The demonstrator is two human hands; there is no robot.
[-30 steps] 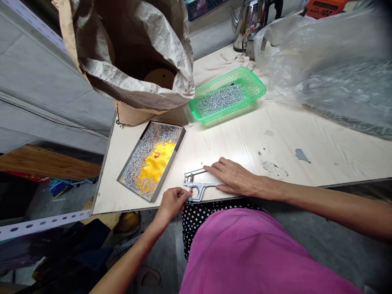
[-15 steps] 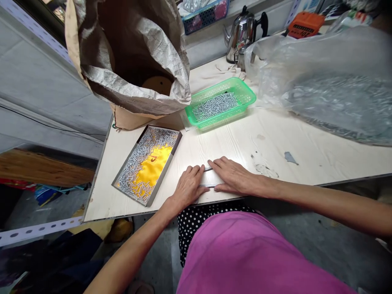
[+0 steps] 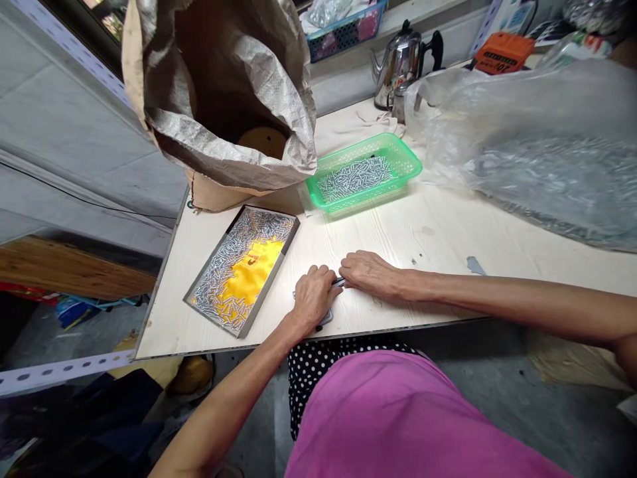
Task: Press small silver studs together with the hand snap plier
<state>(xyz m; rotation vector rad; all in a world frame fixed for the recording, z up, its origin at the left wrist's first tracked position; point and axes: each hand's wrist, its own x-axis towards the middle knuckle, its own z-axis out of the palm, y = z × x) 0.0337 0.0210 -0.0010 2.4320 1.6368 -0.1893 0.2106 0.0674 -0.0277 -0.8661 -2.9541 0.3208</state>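
At the table's front edge, my left hand (image 3: 313,295) is curled over a flat grey piece (image 3: 327,317), whose rounded corner shows below the palm. Most of that piece is hidden under the hand. My right hand (image 3: 367,273) is closed beside it, fingertips pinching the end of a thin dark grey strip (image 3: 339,282) that spans the small gap between both hands. Whether strip and flat piece are joined, I cannot tell. To the left lies a shallow metal tray (image 3: 266,284) of small silvery screw-like pieces (image 3: 213,272) around a bare yellow patch.
Behind stands a green plastic basket (image 3: 365,197) with similar small silvery pieces. A large open woven sack (image 3: 223,156) rises at the back left. A clear plastic bag (image 3: 547,159) fills the right side. Farther back are a steel kettle (image 3: 402,66) and an orange box (image 3: 505,53).
Both hands lay with extended fingers over a flat pale piece; now their fingers are curled in. The right hand has moved slightly away from the table's front edge, and the thin dark strip shows between them.
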